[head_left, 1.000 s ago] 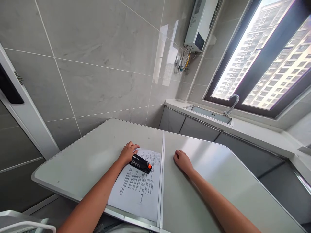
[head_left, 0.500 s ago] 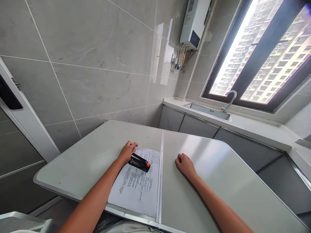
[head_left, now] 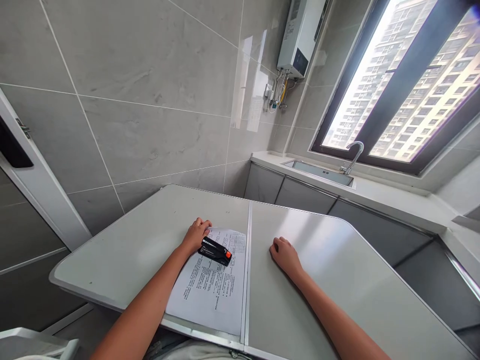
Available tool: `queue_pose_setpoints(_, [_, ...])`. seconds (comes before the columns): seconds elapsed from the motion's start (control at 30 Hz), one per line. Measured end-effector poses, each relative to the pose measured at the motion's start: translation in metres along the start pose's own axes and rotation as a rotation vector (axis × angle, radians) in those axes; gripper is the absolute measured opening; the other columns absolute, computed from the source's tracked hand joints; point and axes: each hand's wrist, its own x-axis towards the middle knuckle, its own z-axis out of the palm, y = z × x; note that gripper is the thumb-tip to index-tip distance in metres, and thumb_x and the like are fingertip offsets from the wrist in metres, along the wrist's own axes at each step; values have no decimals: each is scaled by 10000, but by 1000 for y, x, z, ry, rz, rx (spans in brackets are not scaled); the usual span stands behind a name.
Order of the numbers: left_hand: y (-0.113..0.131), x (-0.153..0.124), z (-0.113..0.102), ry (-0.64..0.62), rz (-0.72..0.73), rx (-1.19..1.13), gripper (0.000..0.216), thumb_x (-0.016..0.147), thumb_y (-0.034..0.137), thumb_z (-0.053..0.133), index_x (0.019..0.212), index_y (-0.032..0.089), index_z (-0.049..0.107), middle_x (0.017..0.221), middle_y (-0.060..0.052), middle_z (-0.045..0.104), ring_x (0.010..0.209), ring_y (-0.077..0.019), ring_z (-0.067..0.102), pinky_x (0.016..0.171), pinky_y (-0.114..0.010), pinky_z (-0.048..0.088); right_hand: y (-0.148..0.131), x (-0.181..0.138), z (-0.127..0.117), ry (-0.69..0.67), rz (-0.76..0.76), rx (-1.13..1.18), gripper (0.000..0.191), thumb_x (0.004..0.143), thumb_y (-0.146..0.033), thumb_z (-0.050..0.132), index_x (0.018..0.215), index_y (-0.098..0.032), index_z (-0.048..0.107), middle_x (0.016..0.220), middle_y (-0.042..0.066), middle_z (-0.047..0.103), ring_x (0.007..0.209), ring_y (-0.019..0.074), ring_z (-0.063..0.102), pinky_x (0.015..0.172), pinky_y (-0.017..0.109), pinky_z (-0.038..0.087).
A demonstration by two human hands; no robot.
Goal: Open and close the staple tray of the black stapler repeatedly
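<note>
Printed sheets of paper point(head_left: 210, 305) lie on the left half of the table, close to the central seam. On top of them rests a black stapler point(head_left: 214, 251) with an orange-red piece at its right end. My left hand point(head_left: 197, 235) lies at the upper left corner of the paper, right beside the stapler, its fingers a little bent and apart; no object shows in it. Away to the right, my right hand point(head_left: 285, 252) rests on the bare tabletop in a loose fist, with nothing visible inside.
The pale table point(head_left: 123, 260) has a metal strip point(head_left: 247, 270) down its middle. A counter with a sink point(head_left: 318, 171) and faucet point(head_left: 354, 155) runs along the right, below a window. A white chair part point(head_left: 37, 342) is at lower left, near a door frame point(head_left: 45, 180).
</note>
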Motion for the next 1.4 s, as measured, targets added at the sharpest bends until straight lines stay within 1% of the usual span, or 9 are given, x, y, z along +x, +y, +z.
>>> queue_pose_setpoints(0.1, [0,0,0,-6,12,13,219,982,193,489,1105,277,650,1065,-55,525,1033,-226,585,901,-344,461,-5,-2,-3,-2,-51,1,221,943,-207,439,726,-215,478,786,28,526,739,181,492,646,287,327])
queue_pose_setpoints(0.3, [-4,1,3,-9,17,29,212,991,194,460,1099,276,622,1056,-54,539,1012,-231,569,894,-357,443,-39,-19,-5,-96,-309,208,223,984,-248,453,790,-217,558,882,43,563,795,187,539,712,299,421])
queue_pose_setpoints(0.43, [-1,0,1,-9,35,47,195,998,191,438,1099,263,588,1058,-57,536,1000,-233,568,868,-351,439,-66,-29,-11,-215,-479,383,119,972,-260,533,1022,-242,640,1119,70,620,1009,220,582,901,352,473])
queue_pose_setpoints(0.5, [2,-2,-2,-10,37,42,181,1006,194,423,1096,259,566,1052,-56,538,985,-230,569,847,-342,436,-74,-31,-14,-268,-511,431,205,952,-257,573,1144,-272,642,1203,64,622,1079,231,572,970,381,458])
queue_pose_setpoints(0.67, [10,-5,-8,0,33,3,141,1020,214,398,1035,244,535,1019,-59,550,936,-227,556,810,-336,413,-82,-30,-12,-369,-398,592,302,906,-280,616,1206,-292,659,1198,51,618,909,188,580,865,339,495])
queue_pose_setpoints(0.8, [9,-5,-8,-3,27,19,116,976,169,433,1017,241,515,1012,-59,557,916,-231,548,789,-336,397,-87,-27,-4,-320,-217,636,228,910,-289,558,1099,-249,679,984,20,619,747,154,527,728,290,467])
queue_pose_setpoints(0.97, [1,-3,-2,10,25,20,154,934,121,436,1012,241,492,1029,-57,550,917,-231,548,806,-340,413,-97,-37,1,-391,-276,589,224,919,-258,507,1005,-259,714,718,-29,535,665,150,486,663,263,398])
queue_pose_setpoints(1.2, [1,-2,-1,31,26,-6,149,943,122,409,995,242,479,1038,-54,546,927,-227,539,810,-340,426,-108,-50,1,-329,-299,493,188,876,-225,562,997,-251,703,752,-3,605,712,171,543,679,264,390])
queue_pose_setpoints(1.4, [3,-2,-2,45,38,-16,116,966,152,400,1002,235,472,1031,-59,550,930,-228,549,826,-357,445,-107,-48,5,-390,-259,629,291,919,-228,438,974,-251,723,580,-54,368,533,132,314,544,252,252])
